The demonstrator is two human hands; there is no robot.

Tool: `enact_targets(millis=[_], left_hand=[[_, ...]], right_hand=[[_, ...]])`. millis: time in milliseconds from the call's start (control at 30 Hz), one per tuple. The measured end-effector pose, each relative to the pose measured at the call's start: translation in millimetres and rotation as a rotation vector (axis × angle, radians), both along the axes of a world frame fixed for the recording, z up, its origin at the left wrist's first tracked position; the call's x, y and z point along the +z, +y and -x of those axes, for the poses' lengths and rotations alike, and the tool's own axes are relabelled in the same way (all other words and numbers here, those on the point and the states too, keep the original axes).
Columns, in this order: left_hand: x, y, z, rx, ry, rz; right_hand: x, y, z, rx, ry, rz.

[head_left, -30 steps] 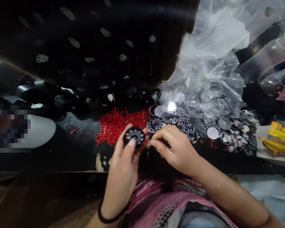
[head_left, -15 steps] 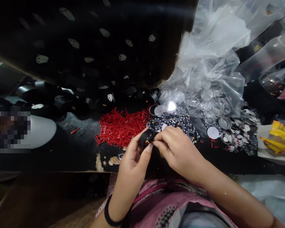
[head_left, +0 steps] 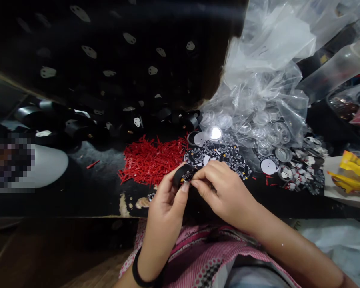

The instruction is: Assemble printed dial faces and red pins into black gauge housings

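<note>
- Black plastic, round and shallow, the small gauge housing (head_left: 184, 175) sits between the two hands just above the near edge of the tabletop (head_left: 87, 188), tilted so its printed dial face shows only partly.
- The left hand (head_left: 165, 204) curls around the housing from the left and below, thumb and forefinger closed on its rim; a dark band circles that wrist.
- The right hand (head_left: 225, 192) comes in from the right, its fingertips (head_left: 195, 183) pinched together right at the dial face and touching the housing; whether a needle sits between them cannot be told.
- Just behind the hands lies a loose heap of thin red plastic pointers (head_left: 151, 158), spiky and matte.
- Beside that heap, to the right, flat round printed dial faces (head_left: 219, 154) overlap one another, black with white scale marks.
- Further right, a crinkled clear plastic bag (head_left: 267, 80) holds glossy transparent round lenses (head_left: 264, 128), some spilling onto the tabletop.
- Behind, a dark pile of black housings (head_left: 108, 80) carries pale shield-shaped labels.
- Yellow packaging (head_left: 352, 172) lies at the far right edge.
</note>
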State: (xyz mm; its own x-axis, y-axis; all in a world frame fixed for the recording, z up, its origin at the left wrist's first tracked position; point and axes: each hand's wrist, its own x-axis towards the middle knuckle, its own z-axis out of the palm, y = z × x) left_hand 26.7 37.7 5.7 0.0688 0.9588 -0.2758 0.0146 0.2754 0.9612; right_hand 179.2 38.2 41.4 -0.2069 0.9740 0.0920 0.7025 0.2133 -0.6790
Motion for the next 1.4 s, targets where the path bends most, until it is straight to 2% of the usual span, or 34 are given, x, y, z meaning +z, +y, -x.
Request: enact_targets(millis=[133,500,633,767,900,967,1133,1200,1300,1400], left_hand=[[3.6,0,-1,0.014,0.050,-0.032],[9.5,-4,4,0.009,0.171,-0.144],[2.6,3,7,-0.085,0.021,0.013],[-6.4,8,9,-0.126,-0.243,0.215],[-6.8,6,12,-0.114,-0.122,0.241],[-5.9,5,15,-0.098,-0.047,0.223],[-11.2,5,12,-0.090,0.005,0.188],[-12.2,5,6,-0.084,0.023,0.197],[-9.0,6,-4,-0.045,-0.055,0.278],[-5.7,6,-12,0.062,-0.227,0.355]], right_hand=[[-3.7,-3,2,-0.001,-0.030,-0.074],[2.7,-10,7,-0.037,0.059,0.013],[6.3,-5,1,-0.069,0.030,0.120],[4.0,1,-6,-0.020,-0.055,-0.027],[-3.6,5,-3,0.054,-0.281,-0.175],[-5.2,6,0,0.061,-0.314,-0.198],[0.7,9,1,-0.079,-0.189,-0.008],[4.0,12,-7,-0.081,-0.111,0.101],[1.6,26,-30,-0.098,-0.046,0.159],[-12.9,50,-54,-0.232,-0.305,0.015]])
